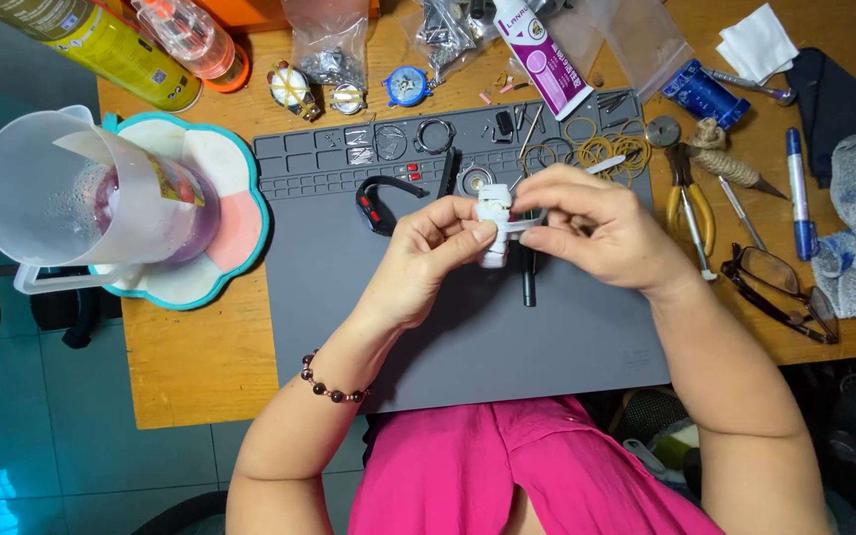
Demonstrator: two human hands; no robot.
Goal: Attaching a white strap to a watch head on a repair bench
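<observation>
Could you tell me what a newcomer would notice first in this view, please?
At the centre, the left hand and right hand together pinch a small white watch part above a grey work mat. Far left, a clear plastic jug sits on a flower-shaped coaster.

- Left hand (426, 260) and right hand (596, 226) meet above the grey mat (468, 337), both pinching a small white watch (495, 220).
- A black tool (528, 277) lies on the mat just under the hands.
- A black strap (384, 198) rests on the mat, left of the hands.
- Rubber bands (606, 149) lie near the mat's top right corner.
- Yellow pliers (691, 203) and glasses (780, 292) sit on the desk (190, 367) to the right.
- A clear jug (71, 198) stands on a flower-shaped coaster (235, 213) at left.
</observation>
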